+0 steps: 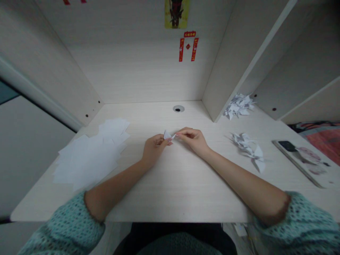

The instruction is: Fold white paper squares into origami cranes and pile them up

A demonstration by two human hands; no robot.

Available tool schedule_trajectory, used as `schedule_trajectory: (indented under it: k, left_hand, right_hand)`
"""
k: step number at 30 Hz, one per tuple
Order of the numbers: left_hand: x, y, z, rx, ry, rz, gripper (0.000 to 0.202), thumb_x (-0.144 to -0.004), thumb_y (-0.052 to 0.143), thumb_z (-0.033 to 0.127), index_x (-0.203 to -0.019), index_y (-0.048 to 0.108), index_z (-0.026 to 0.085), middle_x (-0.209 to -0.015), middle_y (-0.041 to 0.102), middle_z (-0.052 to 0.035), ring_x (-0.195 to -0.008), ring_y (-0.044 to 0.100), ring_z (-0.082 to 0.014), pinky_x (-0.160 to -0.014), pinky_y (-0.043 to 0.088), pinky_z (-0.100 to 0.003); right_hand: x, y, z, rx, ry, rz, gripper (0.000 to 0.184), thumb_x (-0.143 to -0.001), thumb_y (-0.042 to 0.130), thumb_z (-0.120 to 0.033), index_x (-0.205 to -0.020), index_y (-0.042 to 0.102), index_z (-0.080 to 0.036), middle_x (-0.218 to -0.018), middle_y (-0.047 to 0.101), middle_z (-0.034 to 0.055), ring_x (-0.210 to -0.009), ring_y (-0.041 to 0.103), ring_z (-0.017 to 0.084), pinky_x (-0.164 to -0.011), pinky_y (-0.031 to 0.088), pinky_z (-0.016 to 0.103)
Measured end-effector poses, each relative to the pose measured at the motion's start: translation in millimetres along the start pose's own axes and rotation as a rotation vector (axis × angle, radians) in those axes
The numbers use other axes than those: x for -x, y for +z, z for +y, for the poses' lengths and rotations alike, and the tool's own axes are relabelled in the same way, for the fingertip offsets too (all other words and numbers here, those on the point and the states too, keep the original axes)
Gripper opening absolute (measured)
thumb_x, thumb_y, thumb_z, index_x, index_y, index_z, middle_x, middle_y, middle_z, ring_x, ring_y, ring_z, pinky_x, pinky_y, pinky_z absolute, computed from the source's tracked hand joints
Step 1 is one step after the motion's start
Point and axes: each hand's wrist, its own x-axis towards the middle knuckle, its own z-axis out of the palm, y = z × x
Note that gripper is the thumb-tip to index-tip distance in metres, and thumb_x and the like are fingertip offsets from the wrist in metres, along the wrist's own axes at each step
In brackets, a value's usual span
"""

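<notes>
A small folded white paper piece is held just above the middle of the desk. My left hand pinches its body between thumb and fingers. With thumb and forefinger, my right hand grips a narrow point of the same paper on its right side. The fingers partly cover the piece, so its full shape is hidden. Flat white paper sheets lie spread and overlapping to the left of my left forearm. Beyond my right forearm lies a loose row of folded paper pieces.
A heap of folded papers sits by the upright divider at back right. A phone lies at the right. A round cable hole is near the back panel, which carries red stickers.
</notes>
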Motion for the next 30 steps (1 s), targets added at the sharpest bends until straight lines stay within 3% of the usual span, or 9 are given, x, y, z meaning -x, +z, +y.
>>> schedule_trajectory:
  k: [6,21,30]
  left_hand:
    - [-2.0,0.4,-2.7,0.072,-0.023,-0.041,0.03,-0.075,0.064,0.046,-0.075,0.066,0.017,-0.075,0.072,-0.005,-0.074,0.068,-0.0191,-0.072,0.05,-0.028]
    - [-0.1,1.2,3.7,0.049,-0.044,-0.039,0.026,-0.075,0.065,0.042,-0.072,0.067,0.017,-0.072,0.072,-0.0051,-0.07,0.068,-0.0187,-0.069,0.05,-0.027]
    - [-1.5,1.1,-1.7,0.01,-0.025,-0.041,0.029,-0.076,0.063,0.046,-0.071,0.066,0.017,-0.073,0.072,-0.0047,-0.07,0.067,-0.0182,-0.068,0.049,-0.027]
  right_hand:
    - [1.2,1.3,-0.8,-0.008,-0.021,0.019,0.011,-0.071,0.073,-0.034,-0.074,0.075,-0.024,-0.077,0.069,0.0031,-0.074,0.063,0.016,-0.069,0.049,0.03]
    - [-0.3,-0.8,2.8,-0.052,0.112,-0.022,0.016,-0.069,0.074,-0.036,-0.075,0.074,-0.021,-0.078,0.072,0.0034,-0.073,0.064,0.015,-0.072,0.049,0.03]
    - [3.0,4.7,-1.8,-0.1,0.152,0.037,0.01,-0.07,0.073,-0.032,-0.071,0.075,-0.022,-0.078,0.07,0.0022,-0.075,0.062,0.015,-0.076,0.045,0.03]
